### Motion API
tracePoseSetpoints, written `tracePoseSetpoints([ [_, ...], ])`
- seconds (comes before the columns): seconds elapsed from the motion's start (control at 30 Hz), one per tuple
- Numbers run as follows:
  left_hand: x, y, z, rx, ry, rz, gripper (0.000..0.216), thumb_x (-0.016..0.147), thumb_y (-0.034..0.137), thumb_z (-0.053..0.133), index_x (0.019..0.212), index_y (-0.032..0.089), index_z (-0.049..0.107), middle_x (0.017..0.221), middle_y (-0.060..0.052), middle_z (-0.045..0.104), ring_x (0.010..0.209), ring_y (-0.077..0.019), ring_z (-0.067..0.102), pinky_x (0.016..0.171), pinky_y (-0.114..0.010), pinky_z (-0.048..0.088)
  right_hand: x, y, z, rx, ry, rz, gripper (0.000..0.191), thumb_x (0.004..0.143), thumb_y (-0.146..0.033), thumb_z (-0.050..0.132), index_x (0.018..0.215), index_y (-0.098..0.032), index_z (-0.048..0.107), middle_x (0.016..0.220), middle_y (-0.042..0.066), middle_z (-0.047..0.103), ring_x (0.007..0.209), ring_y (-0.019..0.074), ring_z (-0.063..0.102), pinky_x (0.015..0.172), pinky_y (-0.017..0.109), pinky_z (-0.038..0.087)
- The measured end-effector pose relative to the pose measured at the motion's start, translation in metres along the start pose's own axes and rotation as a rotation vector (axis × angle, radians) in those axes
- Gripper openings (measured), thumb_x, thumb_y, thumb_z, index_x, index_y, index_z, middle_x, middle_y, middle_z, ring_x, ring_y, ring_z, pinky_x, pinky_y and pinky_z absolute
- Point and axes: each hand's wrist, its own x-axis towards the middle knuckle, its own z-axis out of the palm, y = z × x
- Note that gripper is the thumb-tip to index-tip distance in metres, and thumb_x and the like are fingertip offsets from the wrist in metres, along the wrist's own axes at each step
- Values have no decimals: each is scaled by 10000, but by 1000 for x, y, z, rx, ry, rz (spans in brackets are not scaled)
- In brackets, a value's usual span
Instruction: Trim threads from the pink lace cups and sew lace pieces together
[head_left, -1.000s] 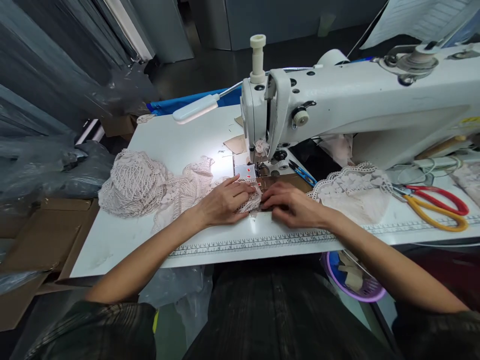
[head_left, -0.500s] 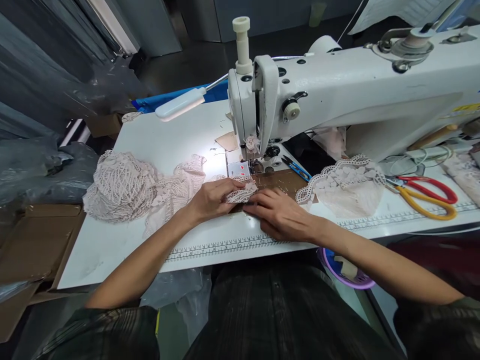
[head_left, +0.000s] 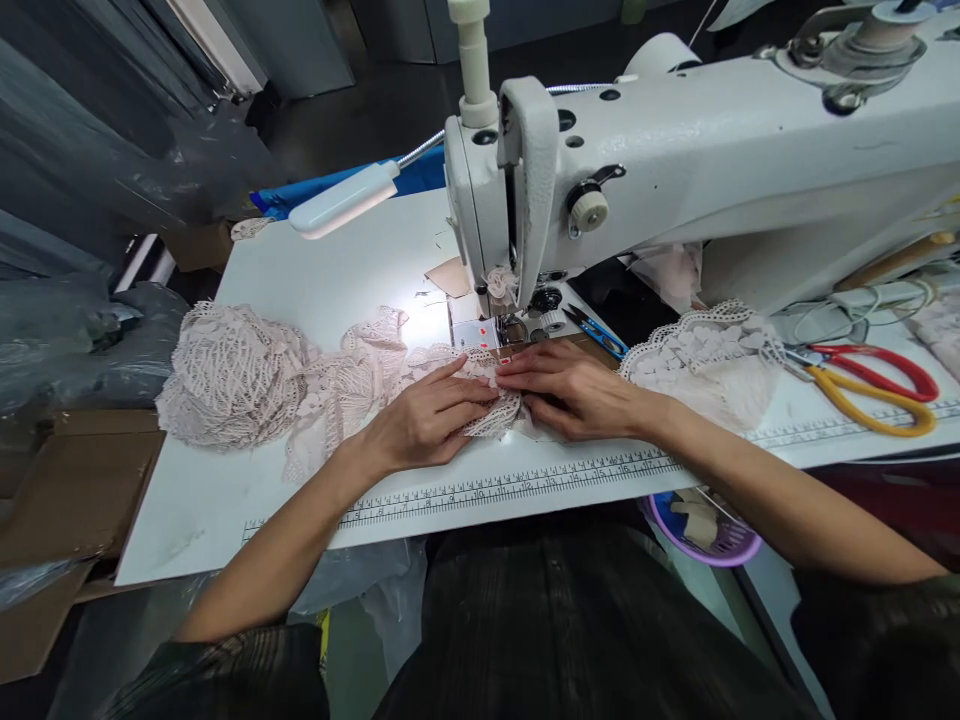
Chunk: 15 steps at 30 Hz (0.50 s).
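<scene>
Pale pink lace trim (head_left: 491, 425) lies in front of the sewing machine's needle area, under both my hands. My left hand (head_left: 431, 415) rests flat on the lace with its fingers spread. From the right, my right hand (head_left: 574, 390) reaches over the lace with fingers stretched out and the thumb apart, the fingertips close to those of the left. The lace runs leftward in loose folds to a big wound bundle of lace (head_left: 232, 375). Just behind my fingers stand the presser foot and needle area of the white sewing machine (head_left: 480, 215).
Blue thread snips (head_left: 596, 330) lie right of the needle area. Another lace piece (head_left: 705, 365) and scissors with red and yellow handles (head_left: 874, 390) lie further right. A printed ruler (head_left: 480, 490) runs along the front edge. A lamp (head_left: 345, 200) lights the table; a purple basket (head_left: 739, 550) hangs below.
My hands were bunched round a raised lace edge; now the fingers are spread out over it and the lace lies flatter. My right hand has moved slightly up and right. The view has shifted slightly.
</scene>
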Motion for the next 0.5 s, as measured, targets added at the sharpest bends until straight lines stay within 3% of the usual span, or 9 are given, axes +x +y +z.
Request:
tracePoseSetpoints([
  [0.13,2,13,12,150,25,30,89,927,193,544,933,143,618,879,-81,749,795,-170,716,773,-339,617,-1,-3,18,-172,-56,70,409,934,-215,484,1324,-159,594,1371,121,603,1269,319,479,976,547,373],
  [0.2,3,17,16,173,16,41,193,935,326,565,873,152,621,802,-56,733,711,-165,696,712,-330,611,-3,-6,21,-190,-51,97,416,935,-207,484,1336,-167,588,1395,117,584,1285,323,461,968,548,365],
  [0.3,5,18,18,42,100,-96,482,916,608,473,938,155,637,918,-94,734,872,-212,706,894,-438,584,-5,-7,20,-164,-42,84,427,926,-186,475,1336,-170,590,1388,114,591,1286,315,458,965,532,364],
  [0.37,6,13,19,-6,85,-302,566,957,607,354,1166,144,603,1172,-146,691,1108,-241,655,1019,-482,515,-5,-4,19,-154,-48,65,437,921,-175,462,1340,-157,586,1386,118,591,1283,314,455,968,528,359],
  [0.43,6,6,19,30,-53,-458,551,994,517,333,1371,144,482,1382,-166,574,1298,-276,535,1094,-540,428,-3,-3,19,-171,-53,60,435,920,-173,456,1334,-145,585,1389,123,587,1285,316,451,969,528,354],
  [0.5,3,-4,19,83,-215,-485,568,983,477,395,1453,157,403,1476,-168,482,1385,-332,431,1128,-623,325,-1,-5,20,-219,-61,67,417,915,-168,471,1312,-137,595,1381,130,592,1292,317,444,972,525,350],
])
